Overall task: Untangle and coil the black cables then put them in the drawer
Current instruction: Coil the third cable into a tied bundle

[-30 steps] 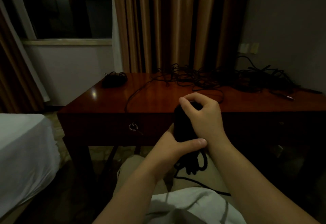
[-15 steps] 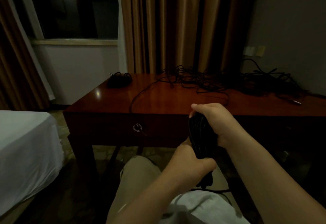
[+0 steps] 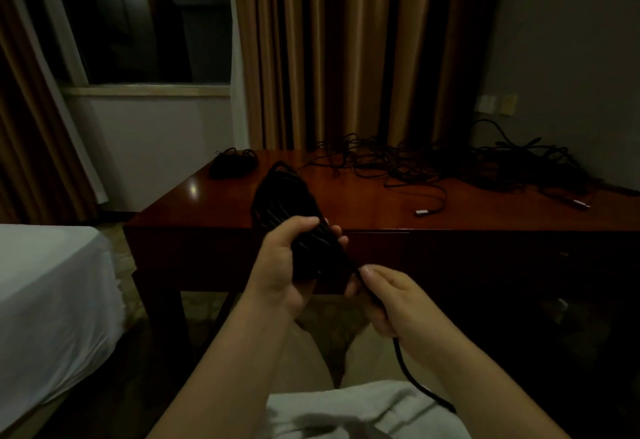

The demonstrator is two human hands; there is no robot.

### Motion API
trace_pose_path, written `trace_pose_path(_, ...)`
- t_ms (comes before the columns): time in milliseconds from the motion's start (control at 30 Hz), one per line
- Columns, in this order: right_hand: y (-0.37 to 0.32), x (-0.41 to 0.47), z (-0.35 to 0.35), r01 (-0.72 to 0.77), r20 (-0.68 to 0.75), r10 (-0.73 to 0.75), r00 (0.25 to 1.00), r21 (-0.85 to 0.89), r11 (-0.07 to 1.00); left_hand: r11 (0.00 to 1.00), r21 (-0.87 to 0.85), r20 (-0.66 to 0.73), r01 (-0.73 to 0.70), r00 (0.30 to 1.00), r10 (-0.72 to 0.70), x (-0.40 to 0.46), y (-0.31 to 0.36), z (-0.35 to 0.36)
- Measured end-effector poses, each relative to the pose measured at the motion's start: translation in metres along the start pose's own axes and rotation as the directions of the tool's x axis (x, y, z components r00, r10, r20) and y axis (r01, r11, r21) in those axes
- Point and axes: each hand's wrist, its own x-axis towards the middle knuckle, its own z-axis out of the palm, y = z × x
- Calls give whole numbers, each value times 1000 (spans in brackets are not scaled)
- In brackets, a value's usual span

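Observation:
My left hand [image 3: 282,267] grips the middle of a coiled black cable bundle [image 3: 285,198], whose loops stick up in front of the desk. My right hand [image 3: 391,300] holds the bundle's loose tail [image 3: 407,369], which trails down across my lap. A tangle of black cables [image 3: 433,161] lies along the back of the wooden desk [image 3: 363,210], with one plug end [image 3: 421,212] near the front. A smaller coiled black cable [image 3: 233,163] sits at the desk's far left corner. The drawer front [image 3: 450,258] below the desktop is dark and looks closed.
A bed with a white sheet [image 3: 48,293] stands at the left. Curtains [image 3: 339,51] and a dark window [image 3: 145,19] are behind the desk. Wall sockets [image 3: 497,104] sit on the right wall. My legs are under the desk's front edge.
The bundle has swung up so its loops point away from me. My right hand has left the bundle's top and dropped to the loose tail, while my left hand now grips the middle.

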Motion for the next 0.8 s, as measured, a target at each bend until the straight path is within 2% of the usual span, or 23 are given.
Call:
trace_pose_path(100,-1,4,-2,58,-48,-74,996,-280,958,1000,3,-69,5,998,-5,5,-1,-9)
trace_pose_path(167,-3,4,-6,-7,-99,-39,994,-428,904,997,71,-102,20,995,-13,9,-1,-15)
trace_pose_path(200,-5,4,-6,-44,-109,-1,994,-407,912,990,139,-116,12,993,4,11,-2,-17)
trace_pose_path(233,-8,3,-6,-66,-95,38,995,-310,948,978,209,-130,0,991,28,14,-4,-21)
trace_pose_path(267,-11,2,-5,-71,-58,62,996,-159,985,962,274,-146,-13,988,55,16,-5,-23)
trace_pose_path(333,-18,3,-1,-59,4,59,998,140,988,927,374,-150,-36,984,99,17,-9,-26)
trace_pose_path(367,-21,4,1,-50,-6,52,999,192,980,913,405,-138,-39,985,103,17,-10,-27)
trace_pose_path(433,-25,6,2,-20,-94,31,995,110,994,889,457,-106,-26,991,83,16,-10,-27)
trace_pose_path(500,-33,4,-3,39,-214,-66,975,-128,991,824,566,-82,-4,995,62,18,-7,-29)
trace_pose_path(567,-47,-4,-15,143,-268,-245,932,-350,926,678,735,-55,3,997,55,21,-4,-36)
trace_pose_path(600,-57,-10,-20,210,-257,-341,904,-427,879,557,830,-28,-7,998,54,23,-3,-41)
trace_pose_path(667,-80,-19,-29,323,-240,-493,836,-512,796,197,979,61,-61,998,9,21,-5,-49)
trace_pose_path(700,-91,-21,-33,351,-239,-540,807,-542,764,14,994,112,-112,993,-38,17,-6,-50)
trace_pose_path(733,-100,-19,-37,368,-229,-562,795,-554,747,-125,977,165,-176,982,-88,12,-8,-48)
trace_pose_path(800,-110,-9,-42,390,-204,-543,815,-500,773,-274,911,268,-310,947,-178,1,-11,-40)
